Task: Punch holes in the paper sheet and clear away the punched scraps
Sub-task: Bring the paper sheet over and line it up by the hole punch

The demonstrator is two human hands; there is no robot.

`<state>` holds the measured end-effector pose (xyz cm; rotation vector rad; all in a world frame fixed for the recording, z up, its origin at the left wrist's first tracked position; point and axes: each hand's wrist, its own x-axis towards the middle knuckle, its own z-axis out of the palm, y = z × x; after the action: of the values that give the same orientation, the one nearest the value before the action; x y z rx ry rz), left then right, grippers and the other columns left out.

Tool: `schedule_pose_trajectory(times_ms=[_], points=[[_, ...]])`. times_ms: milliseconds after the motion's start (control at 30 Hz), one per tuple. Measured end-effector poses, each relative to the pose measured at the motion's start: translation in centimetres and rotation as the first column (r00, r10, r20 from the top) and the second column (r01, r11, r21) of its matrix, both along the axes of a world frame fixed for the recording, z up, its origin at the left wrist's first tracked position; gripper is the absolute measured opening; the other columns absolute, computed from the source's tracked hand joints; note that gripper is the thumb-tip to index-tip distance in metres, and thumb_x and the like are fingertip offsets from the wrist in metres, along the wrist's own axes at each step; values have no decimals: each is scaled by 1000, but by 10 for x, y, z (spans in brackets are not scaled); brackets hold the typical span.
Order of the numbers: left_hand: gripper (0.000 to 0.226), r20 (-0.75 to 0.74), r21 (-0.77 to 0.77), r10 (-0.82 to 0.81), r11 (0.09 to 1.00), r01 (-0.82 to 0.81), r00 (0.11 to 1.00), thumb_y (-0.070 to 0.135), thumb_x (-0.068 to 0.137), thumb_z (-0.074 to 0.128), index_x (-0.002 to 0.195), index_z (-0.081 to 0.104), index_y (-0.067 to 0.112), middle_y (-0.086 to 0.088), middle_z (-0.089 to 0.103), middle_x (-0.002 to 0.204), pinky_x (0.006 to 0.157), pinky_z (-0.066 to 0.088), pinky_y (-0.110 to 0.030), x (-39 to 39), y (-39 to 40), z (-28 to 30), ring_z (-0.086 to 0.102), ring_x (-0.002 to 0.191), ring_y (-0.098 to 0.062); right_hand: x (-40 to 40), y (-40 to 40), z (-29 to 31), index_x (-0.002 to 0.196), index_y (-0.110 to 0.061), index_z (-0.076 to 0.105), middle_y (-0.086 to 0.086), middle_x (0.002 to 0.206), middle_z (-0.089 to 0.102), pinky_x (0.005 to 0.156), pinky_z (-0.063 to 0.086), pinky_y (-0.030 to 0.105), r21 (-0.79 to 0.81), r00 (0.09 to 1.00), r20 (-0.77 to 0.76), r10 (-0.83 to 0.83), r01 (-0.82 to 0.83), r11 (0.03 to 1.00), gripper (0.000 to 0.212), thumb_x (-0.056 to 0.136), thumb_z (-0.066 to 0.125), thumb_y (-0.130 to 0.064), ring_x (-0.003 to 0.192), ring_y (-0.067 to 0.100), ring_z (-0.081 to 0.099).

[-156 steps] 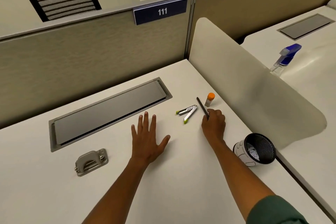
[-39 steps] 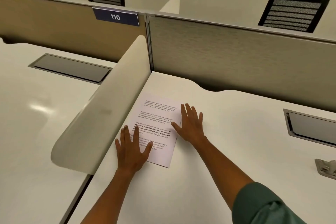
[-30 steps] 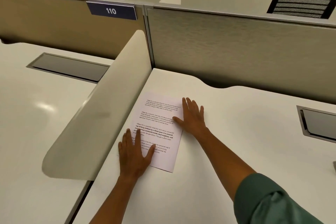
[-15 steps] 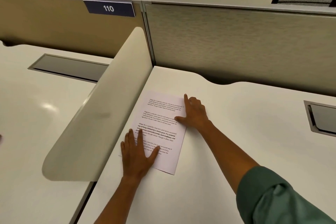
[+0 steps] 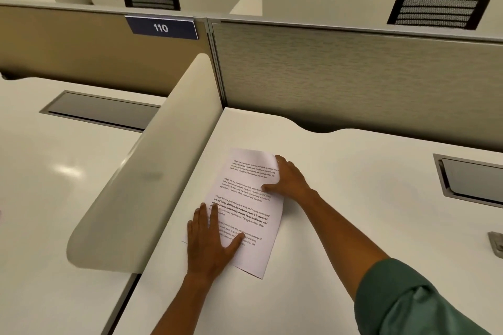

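— While you are leaning over the worktop (image 5: pixel 353 226), what is keeping that corner so tidy?

— You are working in the left corner, where the curved side divider (image 5: pixel 152 177) is meeting the back panel, so the paper sheet (image 5: pixel 246 207) is lying flat just beside the divider with nothing else near it. At the right edge of view a grey metal piece (image 5: pixel 496 242) is poking in, well apart from the sheet; it may be the punch, though I cannot tell.

— And what are your hands doing?

— Your left hand (image 5: pixel 211 245) is pressing flat on the sheet's near-left part, fingers (image 5: pixel 202 219) spread and gripping nothing, which looks like pinning it against sliding. Your right hand (image 5: pixel 290 179) is resting along the far-right edge, thumb lying on the printed text, the other fingers curling at the margin. Whether they are getting under the edge I cannot tell; I judge you are preparing to lift it.

— So the punching?

— Not yet begun, as far as I can see: no holes or scraps are showing.
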<state>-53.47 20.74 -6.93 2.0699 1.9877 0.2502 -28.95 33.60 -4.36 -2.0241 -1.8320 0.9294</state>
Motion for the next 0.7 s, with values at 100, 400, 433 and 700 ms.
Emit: schedule_pose_trajectory(times_ms=[100,400,433,700], points=[[106,13,-10,-42,999,42,999,82,75,36,154,8,17,-10,7,162,120,5,-40,11,-9,2,8,150,-26,13,-11,8,135,-22,32,7,127,49,91,49,40,-4,987,-130,-97,97,995,90,64,82,-49,111,23,52],[111,50,-59,-152,986,154,987,83,73,42,154,3,19,-5,0,163,120,1,-38,35,-31,8,0,150,-22,86,-58,23,117,-13,53,0,110,55,79,41,28,-174,969,-100,-228,208,963,62,76,71,-55,99,19,53],[111,53,-68,-165,983,168,985,84,73,42,154,2,19,-5,-1,163,120,1,-38,37,-33,8,0,150,-22,94,-64,25,111,-12,57,0,104,56,77,41,28,-184,962,-118,-246,222,957,53,80,67,-54,97,20,55],[116,83,-105,-292,948,300,953,86,69,44,153,-5,22,1,-5,163,120,-3,-37,54,-51,12,-4,150,-17,143,-125,33,96,-10,68,10,97,66,69,56,32,-253,927,-168,-335,288,924,15,87,58,-15,94,26,64]])
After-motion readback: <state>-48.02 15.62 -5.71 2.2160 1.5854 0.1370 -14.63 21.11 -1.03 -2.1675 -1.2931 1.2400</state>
